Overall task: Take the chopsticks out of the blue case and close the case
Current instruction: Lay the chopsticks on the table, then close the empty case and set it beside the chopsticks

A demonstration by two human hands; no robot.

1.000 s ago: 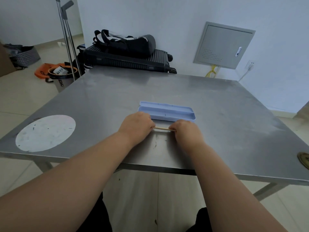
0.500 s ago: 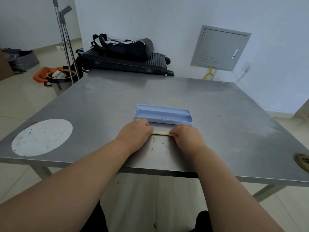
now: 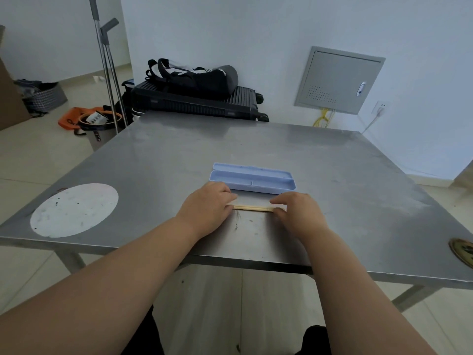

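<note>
A steel table [image 3: 332,175] bears the blue case [image 3: 252,181], lying open and empty. Just in front of it, the left hand [image 3: 206,210] and right hand [image 3: 298,213] each pinch an end of the chopsticks [image 3: 252,208], which lie flat on the tabletop between them.

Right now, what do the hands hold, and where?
The chopsticks, one end in each hand: left hand, right hand.

Bore, on the steel bench [image 3: 332,175], an open blue case [image 3: 252,178], wooden chopsticks [image 3: 253,208] just before it, a white round patch [image 3: 74,210] at left.
</note>
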